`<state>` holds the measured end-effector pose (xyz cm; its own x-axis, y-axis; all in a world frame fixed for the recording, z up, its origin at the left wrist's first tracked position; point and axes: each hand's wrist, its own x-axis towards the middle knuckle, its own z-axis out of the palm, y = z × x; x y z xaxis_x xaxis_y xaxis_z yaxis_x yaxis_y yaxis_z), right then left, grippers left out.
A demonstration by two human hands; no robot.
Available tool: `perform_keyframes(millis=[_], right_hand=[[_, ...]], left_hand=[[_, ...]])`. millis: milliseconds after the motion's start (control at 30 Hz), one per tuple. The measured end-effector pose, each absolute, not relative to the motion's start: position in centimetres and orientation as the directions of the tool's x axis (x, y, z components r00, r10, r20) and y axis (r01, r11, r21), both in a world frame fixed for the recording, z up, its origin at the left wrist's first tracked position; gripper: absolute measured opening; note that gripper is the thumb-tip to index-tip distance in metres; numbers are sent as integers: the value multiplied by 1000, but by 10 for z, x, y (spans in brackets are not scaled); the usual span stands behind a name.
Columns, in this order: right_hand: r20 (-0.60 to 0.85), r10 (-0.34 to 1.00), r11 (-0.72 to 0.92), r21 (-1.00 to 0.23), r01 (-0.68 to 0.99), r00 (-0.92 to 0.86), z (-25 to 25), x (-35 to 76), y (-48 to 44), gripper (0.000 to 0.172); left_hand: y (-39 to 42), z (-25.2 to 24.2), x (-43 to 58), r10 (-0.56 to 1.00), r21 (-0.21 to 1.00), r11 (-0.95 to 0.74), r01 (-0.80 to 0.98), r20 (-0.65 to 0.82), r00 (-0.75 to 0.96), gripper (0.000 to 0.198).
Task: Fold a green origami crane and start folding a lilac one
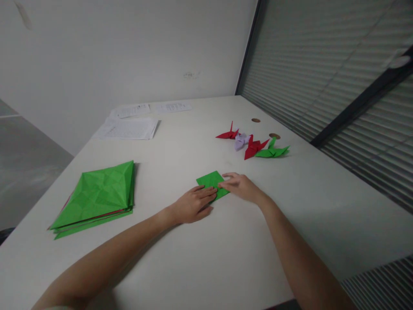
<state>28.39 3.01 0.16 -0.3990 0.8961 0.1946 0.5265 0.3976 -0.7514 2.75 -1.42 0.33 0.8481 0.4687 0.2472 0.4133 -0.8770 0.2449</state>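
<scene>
A small folded square of green origami paper (211, 177) lies flat on the white table (180, 267), one corner pointing away from me. My left hand (195, 203) rests palm down with its fingers stretched across the paper's near left part, covering that corner. At the paper's right edge is my right hand (240, 186), its fingers apart and slightly bent, the tips touching or just above the sheet. Whether the right fingertips pinch the edge is hard to see, but no grip shows.
A stack of creased green paper sheets (103, 189), with some red between, sits at the left. Folded cranes stand at the back right: red (254, 146), lilac (241, 141) and green (272, 150). Printed papers (132, 128) lie at the back left. Blinds (322, 64) flank the right side.
</scene>
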Motion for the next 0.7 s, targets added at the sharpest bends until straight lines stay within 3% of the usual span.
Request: perform_keyframes(millis=[167,400,700], right_hand=[[327,927,370,-730,575,-181,1,282,33,22],[395,884,457,-605,652,-252,-7,263,30,18],[310,951,136,-446,885,10,-17,257,27,28]], left_hand=[[-18,8,28,507,205,-861,465,287,813,53],[-23,7,28,659,101,-735,671,338,672,60],[-19,3,27,646,162,-757,633,331,688,56]])
